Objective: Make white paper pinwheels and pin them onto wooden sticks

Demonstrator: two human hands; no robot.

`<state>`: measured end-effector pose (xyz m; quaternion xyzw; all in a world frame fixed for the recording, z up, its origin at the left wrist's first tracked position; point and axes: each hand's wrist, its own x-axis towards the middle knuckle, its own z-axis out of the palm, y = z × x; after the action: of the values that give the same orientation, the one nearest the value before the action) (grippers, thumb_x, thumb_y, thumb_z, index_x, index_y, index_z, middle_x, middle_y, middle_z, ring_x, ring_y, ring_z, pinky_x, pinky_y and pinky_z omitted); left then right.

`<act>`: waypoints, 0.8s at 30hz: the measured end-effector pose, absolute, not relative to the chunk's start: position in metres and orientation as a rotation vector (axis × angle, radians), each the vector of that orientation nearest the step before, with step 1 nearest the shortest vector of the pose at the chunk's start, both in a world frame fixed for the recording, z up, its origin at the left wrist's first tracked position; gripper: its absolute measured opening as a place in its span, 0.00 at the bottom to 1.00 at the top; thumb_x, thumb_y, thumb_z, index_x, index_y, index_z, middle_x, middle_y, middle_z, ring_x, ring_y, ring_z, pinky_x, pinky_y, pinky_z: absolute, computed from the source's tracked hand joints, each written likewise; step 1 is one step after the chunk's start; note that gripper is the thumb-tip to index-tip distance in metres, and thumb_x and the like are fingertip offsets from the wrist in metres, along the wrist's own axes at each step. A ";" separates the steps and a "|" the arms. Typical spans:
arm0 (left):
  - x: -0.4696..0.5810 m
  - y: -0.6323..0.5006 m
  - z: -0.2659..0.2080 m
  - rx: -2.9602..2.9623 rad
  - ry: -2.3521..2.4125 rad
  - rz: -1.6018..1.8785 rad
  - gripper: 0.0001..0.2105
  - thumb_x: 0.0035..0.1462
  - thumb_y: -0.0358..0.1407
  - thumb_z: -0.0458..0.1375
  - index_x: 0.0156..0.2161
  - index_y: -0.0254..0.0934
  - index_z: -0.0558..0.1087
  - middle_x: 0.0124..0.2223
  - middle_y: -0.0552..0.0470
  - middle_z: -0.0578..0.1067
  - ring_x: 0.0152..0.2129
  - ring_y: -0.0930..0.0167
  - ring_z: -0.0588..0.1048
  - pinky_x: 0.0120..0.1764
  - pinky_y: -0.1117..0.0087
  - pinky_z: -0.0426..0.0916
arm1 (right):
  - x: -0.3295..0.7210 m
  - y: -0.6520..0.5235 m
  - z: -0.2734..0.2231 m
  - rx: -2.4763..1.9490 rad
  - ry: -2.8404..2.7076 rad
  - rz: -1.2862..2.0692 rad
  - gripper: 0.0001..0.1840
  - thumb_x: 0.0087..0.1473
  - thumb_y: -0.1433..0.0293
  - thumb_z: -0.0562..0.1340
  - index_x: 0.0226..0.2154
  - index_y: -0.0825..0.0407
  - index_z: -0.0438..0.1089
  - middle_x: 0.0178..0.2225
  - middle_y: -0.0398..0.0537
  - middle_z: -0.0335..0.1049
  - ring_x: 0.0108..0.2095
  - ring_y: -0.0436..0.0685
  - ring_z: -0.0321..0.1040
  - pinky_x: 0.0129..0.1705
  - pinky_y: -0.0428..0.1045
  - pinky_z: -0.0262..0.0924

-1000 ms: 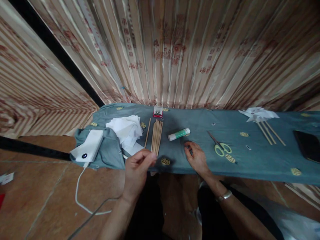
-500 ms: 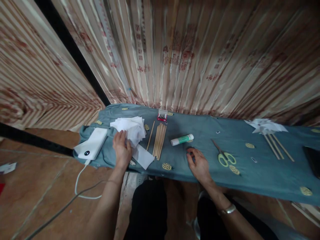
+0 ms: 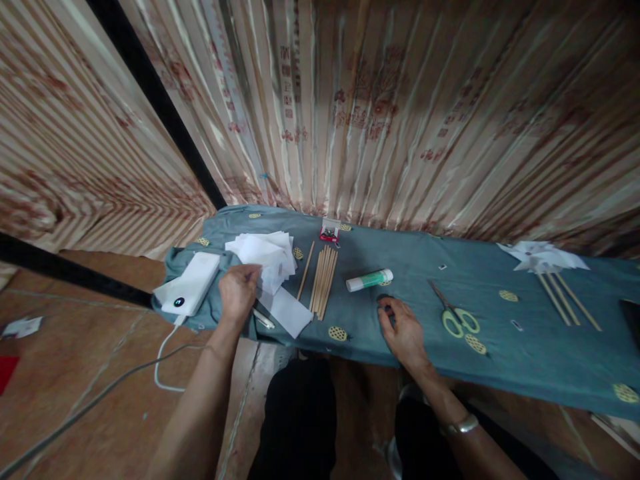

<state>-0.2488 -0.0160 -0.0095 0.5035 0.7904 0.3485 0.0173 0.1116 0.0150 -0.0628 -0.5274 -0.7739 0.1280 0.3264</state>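
Observation:
My left hand is at the near left side of a loose pile of white paper pieces. Its thumb and fingers are pinched together at the pile's edge; what lies between them is too small to make out. A separate white paper sheet lies just right of that hand, with a thin white pen-like item beside it. My right hand rests near the table's front edge, loosely curled, thumb and forefinger apart, holding nothing. A glue stick lies just beyond it, and green-handled scissors are to its right.
Several wooden sticks lie side by side, one stick apart. Behind them stands a small red box. Paper pinwheels on sticks lie at the right. A white power bank with a cable sits at the left end.
My left hand has lifted slightly and its fingers, earlier spread over the paper, have closed into a pinch. My right hand stays by the front edge. The view has shifted a little.

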 end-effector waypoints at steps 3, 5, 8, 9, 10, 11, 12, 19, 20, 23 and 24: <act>-0.250 -0.013 -0.009 1.455 2.480 1.024 0.13 0.50 0.40 0.54 0.33 0.38 0.79 0.39 0.47 0.81 0.39 0.62 0.78 0.43 0.67 0.69 | 0.111 0.015 -0.062 -1.364 -2.031 0.330 0.11 0.59 0.66 0.52 0.39 0.51 0.67 0.37 0.52 0.73 0.37 0.59 0.69 0.45 0.56 0.63; -0.250 -0.012 -0.009 1.414 2.493 1.017 0.13 0.50 0.41 0.55 0.34 0.39 0.79 0.39 0.48 0.81 0.38 0.62 0.78 0.42 0.67 0.69 | 0.111 0.015 -0.062 -1.354 -2.031 0.331 0.11 0.59 0.67 0.52 0.39 0.51 0.67 0.37 0.53 0.73 0.37 0.60 0.69 0.44 0.55 0.64; -0.249 -0.013 -0.007 1.419 2.481 1.081 0.15 0.52 0.43 0.54 0.35 0.38 0.79 0.39 0.47 0.81 0.38 0.62 0.78 0.42 0.67 0.69 | 0.112 0.015 -0.062 -1.353 -2.021 0.330 0.11 0.58 0.67 0.52 0.38 0.52 0.67 0.36 0.53 0.73 0.37 0.60 0.69 0.44 0.55 0.64; -0.249 -0.013 -0.006 1.419 2.475 1.104 0.15 0.52 0.43 0.53 0.35 0.38 0.79 0.39 0.46 0.81 0.38 0.62 0.78 0.41 0.67 0.69 | 0.112 0.015 -0.061 -1.353 -2.021 0.330 0.11 0.58 0.67 0.52 0.38 0.52 0.67 0.36 0.53 0.73 0.36 0.60 0.69 0.43 0.55 0.64; -0.250 -0.013 -0.005 1.413 2.471 1.126 0.16 0.53 0.43 0.52 0.35 0.38 0.79 0.38 0.46 0.81 0.37 0.61 0.78 0.41 0.66 0.69 | 0.112 0.015 -0.061 -1.353 -2.020 0.330 0.11 0.58 0.67 0.52 0.38 0.52 0.67 0.36 0.53 0.73 0.36 0.60 0.69 0.43 0.55 0.64; -0.249 -0.014 -0.004 1.405 2.468 1.148 0.16 0.53 0.43 0.52 0.35 0.37 0.79 0.38 0.45 0.81 0.37 0.62 0.78 0.41 0.66 0.69 | 0.111 0.015 -0.060 -1.353 -2.020 0.331 0.11 0.58 0.67 0.52 0.38 0.52 0.67 0.36 0.53 0.73 0.36 0.59 0.69 0.43 0.55 0.64; -0.249 -0.015 -0.002 1.391 2.463 1.175 0.16 0.54 0.43 0.52 0.35 0.37 0.79 0.37 0.45 0.81 0.36 0.62 0.78 0.41 0.66 0.69 | 0.111 0.015 -0.060 -1.355 -2.021 0.334 0.11 0.58 0.67 0.52 0.38 0.52 0.67 0.36 0.53 0.73 0.35 0.59 0.69 0.43 0.55 0.64; -0.247 -0.018 0.012 1.310 2.327 1.517 0.17 0.53 0.44 0.54 0.37 0.33 0.78 0.38 0.43 0.81 0.38 0.62 0.78 0.43 0.64 0.69 | 0.111 0.015 -0.059 -1.374 -2.025 0.350 0.12 0.58 0.67 0.52 0.39 0.52 0.67 0.36 0.53 0.73 0.36 0.60 0.68 0.44 0.56 0.63; -0.247 -0.018 0.014 1.304 2.317 1.535 0.17 0.52 0.44 0.54 0.36 0.33 0.78 0.38 0.43 0.81 0.38 0.62 0.78 0.44 0.64 0.69 | 0.111 0.015 -0.059 -1.371 -2.025 0.349 0.12 0.58 0.67 0.52 0.39 0.52 0.67 0.36 0.52 0.73 0.36 0.60 0.68 0.44 0.56 0.63; -0.244 -0.019 0.015 1.295 2.337 1.506 0.16 0.50 0.43 0.55 0.35 0.33 0.79 0.37 0.43 0.81 0.37 0.61 0.78 0.43 0.64 0.69 | 0.112 0.014 -0.058 -1.361 -2.033 0.362 0.12 0.58 0.67 0.51 0.39 0.51 0.67 0.37 0.52 0.73 0.37 0.59 0.68 0.44 0.56 0.63; -0.243 -0.019 0.015 1.298 2.346 1.481 0.16 0.50 0.43 0.55 0.35 0.33 0.79 0.37 0.43 0.80 0.36 0.62 0.78 0.42 0.64 0.70 | 0.112 0.014 -0.057 -1.359 -2.036 0.368 0.12 0.58 0.67 0.51 0.40 0.51 0.67 0.37 0.52 0.73 0.37 0.60 0.68 0.45 0.56 0.63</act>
<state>-0.2429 -0.0192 0.0149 0.4234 0.7652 0.4833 0.0394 0.1116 0.0139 -0.0572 -0.5187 -0.7774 0.1405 0.3269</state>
